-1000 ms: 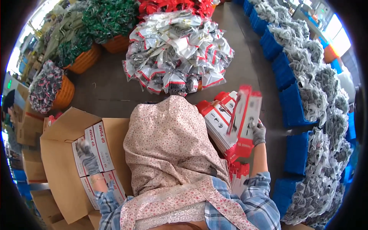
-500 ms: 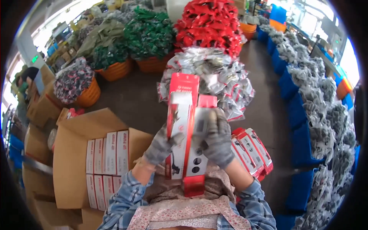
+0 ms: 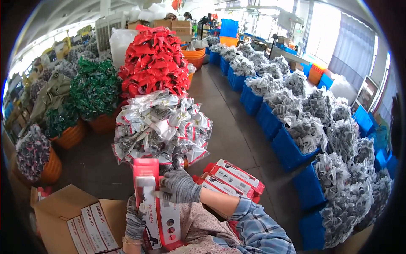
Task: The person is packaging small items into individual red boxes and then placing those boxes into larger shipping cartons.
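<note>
A long red-and-white carton (image 3: 168, 222) stands upright against my lap, with a red flap raised at its upper end. A pale item or inner flap shows at that opening; which one I cannot tell. My left hand (image 3: 136, 218), in a grey knit glove, is closed around the carton's left side. Also gloved, my right hand (image 3: 181, 186) has its fingers closed on the carton's upper right edge. More red-and-white cartons (image 3: 232, 175) lie stacked just beyond my right forearm. To my left, an open cardboard box (image 3: 59, 211) holds several white cartons (image 3: 93, 230) in a row.
Ahead rises a heap of clear-bagged parts (image 3: 163, 127), with red-bagged parts (image 3: 156, 63) behind it. Orange baskets (image 3: 50, 165) with green and other bundles stand at left. A row of blue crates (image 3: 292, 146) heaped with grey bagged parts runs along the right.
The view has swung up and to the right. My right hand has moved to the carton's upper edge, while my left stays on its left side.
</note>
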Motion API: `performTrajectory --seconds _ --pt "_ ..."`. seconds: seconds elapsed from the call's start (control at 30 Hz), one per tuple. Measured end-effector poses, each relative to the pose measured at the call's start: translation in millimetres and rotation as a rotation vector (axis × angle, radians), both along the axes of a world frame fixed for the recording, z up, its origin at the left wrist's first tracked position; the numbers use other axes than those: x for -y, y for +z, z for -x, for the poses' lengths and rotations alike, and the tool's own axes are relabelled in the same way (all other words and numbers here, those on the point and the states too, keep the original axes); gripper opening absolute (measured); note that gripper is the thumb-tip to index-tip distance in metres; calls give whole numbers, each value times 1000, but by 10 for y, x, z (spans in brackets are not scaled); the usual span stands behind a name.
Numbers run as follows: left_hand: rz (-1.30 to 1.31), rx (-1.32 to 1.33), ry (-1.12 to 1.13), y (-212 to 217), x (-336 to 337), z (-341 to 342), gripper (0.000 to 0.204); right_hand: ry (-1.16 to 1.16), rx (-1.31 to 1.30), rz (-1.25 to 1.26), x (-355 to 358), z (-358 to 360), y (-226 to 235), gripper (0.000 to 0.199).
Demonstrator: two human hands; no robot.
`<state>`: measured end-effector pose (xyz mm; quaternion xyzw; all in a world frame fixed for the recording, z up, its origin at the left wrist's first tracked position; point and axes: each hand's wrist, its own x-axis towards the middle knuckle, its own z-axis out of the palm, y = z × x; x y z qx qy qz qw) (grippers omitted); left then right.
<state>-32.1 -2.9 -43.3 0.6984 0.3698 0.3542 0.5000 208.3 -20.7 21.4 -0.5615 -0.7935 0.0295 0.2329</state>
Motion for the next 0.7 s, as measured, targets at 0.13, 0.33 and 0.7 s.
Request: performTrajectory --seconds 0.13,0.33,0.7 --pt "-278 -73 241 -160 53 -87 53 96 -33 -231 125 49 -199 33" --pt "-704 -40 247 285 384 -138 62 315 -338 -266 205 153 -30 25" --pt "-567 167 492 40 -234 210 72 617 -501 -582 -175 888 841 31"
